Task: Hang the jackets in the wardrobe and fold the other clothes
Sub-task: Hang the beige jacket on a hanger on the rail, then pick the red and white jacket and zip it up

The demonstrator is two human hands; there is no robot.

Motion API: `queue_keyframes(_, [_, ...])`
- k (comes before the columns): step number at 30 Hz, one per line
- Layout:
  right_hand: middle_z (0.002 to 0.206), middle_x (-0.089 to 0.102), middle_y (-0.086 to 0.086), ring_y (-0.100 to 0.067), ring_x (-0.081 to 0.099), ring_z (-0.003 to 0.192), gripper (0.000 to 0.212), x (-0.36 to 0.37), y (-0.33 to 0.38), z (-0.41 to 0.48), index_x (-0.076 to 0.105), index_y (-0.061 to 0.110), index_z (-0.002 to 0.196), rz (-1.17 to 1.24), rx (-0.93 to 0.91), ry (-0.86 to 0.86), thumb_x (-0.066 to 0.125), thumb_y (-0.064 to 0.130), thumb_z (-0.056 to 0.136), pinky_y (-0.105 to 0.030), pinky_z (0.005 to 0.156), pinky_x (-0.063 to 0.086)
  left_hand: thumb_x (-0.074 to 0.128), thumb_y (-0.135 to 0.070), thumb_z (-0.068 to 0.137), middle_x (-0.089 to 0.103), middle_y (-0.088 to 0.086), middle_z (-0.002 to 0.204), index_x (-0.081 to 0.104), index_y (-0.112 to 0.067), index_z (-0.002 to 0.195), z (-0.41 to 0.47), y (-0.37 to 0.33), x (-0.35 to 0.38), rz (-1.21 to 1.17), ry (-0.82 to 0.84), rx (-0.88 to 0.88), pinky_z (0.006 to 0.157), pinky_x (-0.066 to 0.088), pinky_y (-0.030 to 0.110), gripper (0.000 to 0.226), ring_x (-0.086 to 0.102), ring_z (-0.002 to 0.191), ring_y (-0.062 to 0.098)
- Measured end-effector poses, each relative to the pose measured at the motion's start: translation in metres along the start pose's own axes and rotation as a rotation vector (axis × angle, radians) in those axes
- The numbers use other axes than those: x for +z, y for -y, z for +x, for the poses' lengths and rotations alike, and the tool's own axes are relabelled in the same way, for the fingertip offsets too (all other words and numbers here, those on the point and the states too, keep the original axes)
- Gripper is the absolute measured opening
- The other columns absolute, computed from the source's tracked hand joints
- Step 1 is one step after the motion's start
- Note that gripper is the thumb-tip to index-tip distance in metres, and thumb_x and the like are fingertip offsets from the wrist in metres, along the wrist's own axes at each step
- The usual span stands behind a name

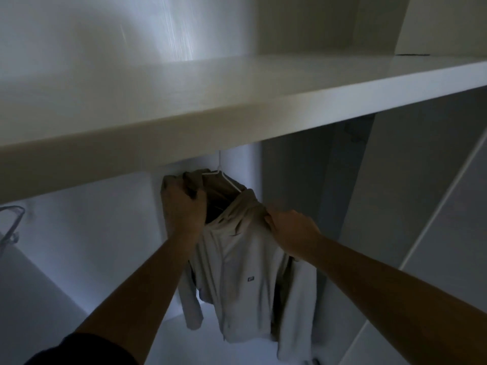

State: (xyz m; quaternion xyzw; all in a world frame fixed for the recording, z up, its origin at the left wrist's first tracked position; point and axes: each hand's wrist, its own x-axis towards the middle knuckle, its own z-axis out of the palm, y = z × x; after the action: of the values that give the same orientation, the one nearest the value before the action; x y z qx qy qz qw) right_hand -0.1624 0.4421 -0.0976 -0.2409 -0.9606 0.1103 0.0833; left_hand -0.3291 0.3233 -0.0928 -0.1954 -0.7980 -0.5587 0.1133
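A pale beige hooded jacket [245, 280] hangs on a white hanger [226, 180] inside the wardrobe, under the shelf. Its front faces me, with a small dark logo on the chest. My left hand [181, 206] grips the jacket's left shoulder and collar fabric near the hanger. My right hand [290, 230] pinches the fabric at the right shoulder, beside the hood. The hanger's hook runs up behind the shelf edge, where the rail is hidden.
A thick white shelf [237, 109] spans the wardrobe just above the jacket. A bare hanger [11, 219] shows at the left edge. White side panels [395, 206] stand to the right. The wardrobe interior is dim.
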Motion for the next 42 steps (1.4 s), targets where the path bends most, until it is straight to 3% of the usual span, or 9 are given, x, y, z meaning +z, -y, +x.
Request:
queue_keyframes(2, [0.111,0.061,-0.012,-0.033,0.059,0.100,0.031,0.002,0.002,-0.004,0.044,0.016,0.121,0.028,0.017,0.028,0.024,0.032,0.103,-0.036,0.077,0.043,0.058,-0.020,0.091,0.058,-0.005,0.093,0.057,-0.013,0.103,-0.017,-0.008,0.000,0.052,0.239,0.245,0.073,0.040,0.018,0.014,0.055,0.085,0.008])
queue_keyframes(5, [0.105,0.063,-0.010,-0.030,0.061,0.095,0.030,0.003,0.002,-0.009,0.047,0.015,0.115,0.027,0.022,0.043,0.026,0.031,0.103,-0.039,0.080,0.049,0.057,-0.024,0.093,0.059,-0.008,0.076,0.059,-0.017,0.089,-0.029,-0.019,0.003,0.131,0.637,0.275,0.065,0.040,0.020,0.008,0.055,0.069,0.001])
queue_keyframes(8, [0.111,0.060,-0.007,-0.028,0.059,0.101,0.028,-0.003,0.002,-0.021,0.047,0.017,0.117,0.070,0.056,0.028,0.029,0.032,0.102,-0.036,0.078,0.045,0.058,-0.014,0.092,0.060,-0.005,0.085,0.057,-0.016,0.096,-0.026,-0.030,0.003,0.091,0.529,0.225,0.067,0.041,0.017,0.004,0.059,0.080,0.008])
queue_keyframes(12, [0.134,0.047,-0.004,-0.026,0.051,0.117,0.038,-0.026,0.000,-0.055,0.038,0.022,0.137,0.189,0.086,-0.018,0.037,0.031,0.100,-0.036,0.087,0.041,0.060,-0.015,0.090,0.056,0.001,0.110,0.052,-0.012,0.120,-0.050,-0.047,-0.005,0.134,0.499,0.233,0.082,0.041,0.024,0.031,0.054,0.100,0.013])
queue_keyframes(17, [0.132,0.049,-0.008,-0.026,0.053,0.113,0.040,-0.057,-0.008,-0.141,0.038,0.017,0.138,0.385,0.041,-0.109,0.042,0.027,0.099,-0.023,0.081,0.034,0.062,-0.017,0.089,0.049,0.007,0.128,0.050,-0.013,0.127,-0.129,-0.082,-0.033,0.200,0.392,0.275,0.094,0.042,0.032,0.040,0.048,0.116,0.022])
queue_keyframes(21, [0.124,0.055,-0.006,-0.019,0.056,0.104,0.039,-0.084,-0.022,-0.248,0.040,0.018,0.136,0.515,0.093,-0.202,0.045,0.025,0.099,-0.023,0.079,0.039,0.059,-0.014,0.091,0.049,-0.001,0.124,0.048,-0.014,0.129,-0.225,-0.123,-0.056,0.053,0.556,0.231,0.095,0.041,0.029,0.040,0.048,0.115,0.015])
queue_keyframes(25, [0.120,0.054,0.007,-0.007,0.055,0.097,0.035,-0.107,-0.043,-0.377,0.042,0.026,0.133,0.587,0.191,-0.272,0.045,0.026,0.098,-0.023,0.083,0.048,0.061,-0.012,0.089,0.057,-0.008,0.111,0.057,-0.015,0.116,-0.346,-0.164,-0.073,-0.061,0.653,0.236,0.081,0.036,0.008,0.027,0.053,0.103,0.008])
queue_keyframes(31, [0.114,0.056,0.013,-0.002,0.055,0.095,0.031,-0.131,-0.092,-0.583,0.044,0.031,0.128,0.616,0.378,-0.384,0.046,0.026,0.098,-0.019,0.081,0.047,0.059,-0.009,0.090,0.063,-0.015,0.098,0.060,-0.022,0.101,-0.541,-0.244,-0.087,-0.230,0.879,0.323,0.084,0.042,0.012,0.017,0.058,0.094,-0.004])
queue_keyframes(42, [0.105,0.060,0.012,-0.008,0.061,0.089,0.023,-0.158,-0.168,-0.919,0.048,0.031,0.115,0.634,1.036,-0.806,0.047,0.019,0.096,-0.016,0.073,0.047,0.058,-0.013,0.091,0.065,-0.017,0.088,0.063,-0.022,0.090,-0.829,-0.373,-0.069,-0.421,1.517,0.626,0.072,0.046,0.011,0.010,0.060,0.087,0.000])
